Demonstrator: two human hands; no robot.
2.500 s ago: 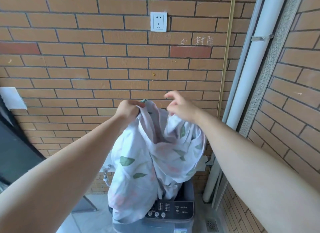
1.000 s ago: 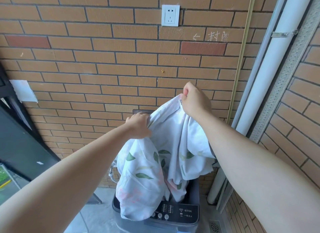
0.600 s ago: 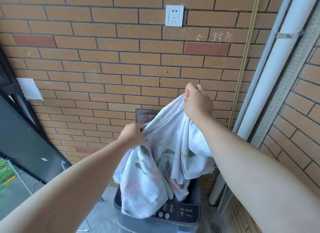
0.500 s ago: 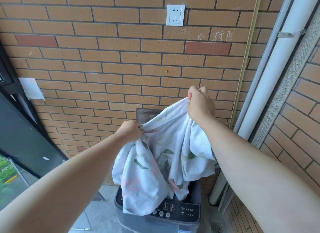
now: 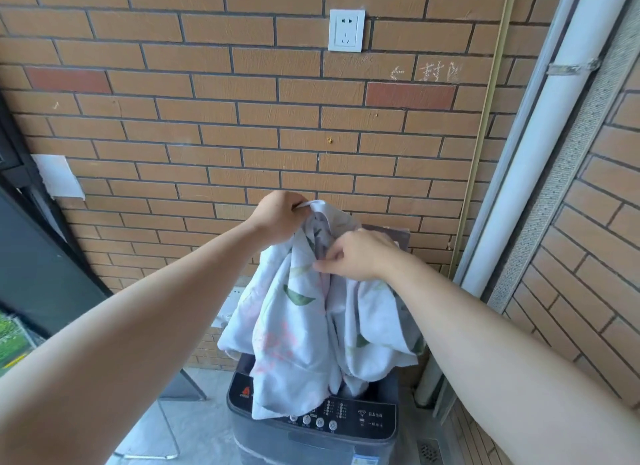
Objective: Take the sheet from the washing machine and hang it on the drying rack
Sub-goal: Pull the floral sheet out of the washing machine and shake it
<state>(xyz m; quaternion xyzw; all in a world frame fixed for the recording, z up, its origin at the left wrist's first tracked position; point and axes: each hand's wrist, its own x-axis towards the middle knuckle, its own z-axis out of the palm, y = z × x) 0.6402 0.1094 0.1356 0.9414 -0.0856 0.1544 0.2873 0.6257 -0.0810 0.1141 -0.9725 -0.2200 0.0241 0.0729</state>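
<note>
From the head camera, both arms are stretched out over the washing machine (image 5: pixel 367 427), a dark top-loader standing against the brick wall (image 5: pixel 207 135). Its lid (image 5: pixel 393 235) is tipped up at the back, so the tub is open. The sheet (image 5: pixel 294 343), white with green leaves and faint pink blooms, is bunched and lifted well above it. The left hand (image 5: pixel 280 218) is highest, fingers curled tight round the topmost edge of the cloth. The right hand (image 5: pixel 358 256) sits just below and beside it, thumb and fingers pinching a fold. From those two grips the fabric hangs in heavy folds. One flap drapes over the front control panel (image 5: pixel 360 417), covering its left part, and the tail drops down into the tub mouth. How much lies inside, I can't tell. Above on the wall is a white socket (image 5: pixel 346 30), and a white pipe (image 5: pixel 540 153) runs down on the right.
</note>
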